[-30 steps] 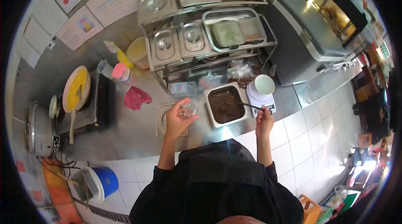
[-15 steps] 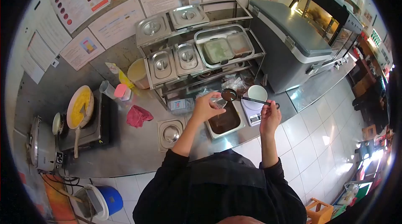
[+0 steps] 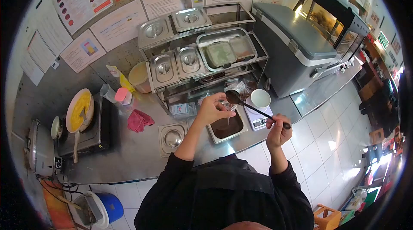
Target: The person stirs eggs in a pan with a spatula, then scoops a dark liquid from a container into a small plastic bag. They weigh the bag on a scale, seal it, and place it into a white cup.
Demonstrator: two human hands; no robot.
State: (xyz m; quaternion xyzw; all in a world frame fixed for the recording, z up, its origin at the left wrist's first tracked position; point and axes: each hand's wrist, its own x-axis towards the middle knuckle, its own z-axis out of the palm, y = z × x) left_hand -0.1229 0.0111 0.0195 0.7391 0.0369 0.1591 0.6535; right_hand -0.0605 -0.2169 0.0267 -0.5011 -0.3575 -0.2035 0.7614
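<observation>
My right hand (image 3: 278, 134) is closed around the handle end of a black ladle (image 3: 269, 116). The ladle slants up to the left, its bowl dark with brown sauce. My left hand (image 3: 211, 110) pinches a small clear plastic bag (image 3: 229, 110), held just under and beside the ladle's bowl; the bag's outline is hard to make out. Beneath both sits a steel pan of brown sauce (image 3: 227, 129). Just right of it, a white bowl (image 3: 260, 99) rests on a digital kitchen scale (image 3: 260, 122).
A steel rack with lidded pans (image 3: 189, 60) stands behind. To the left are a steel lid (image 3: 173, 138), a red cloth (image 3: 140, 120) and a frying pan (image 3: 80, 111) with yellow food on a stove. A grey cooler box (image 3: 297, 36) stands at right.
My right hand has moved down and slightly right, so the ladle's handle slopes more steeply. Its bowl stays beside my left hand, which still pinches the bag.
</observation>
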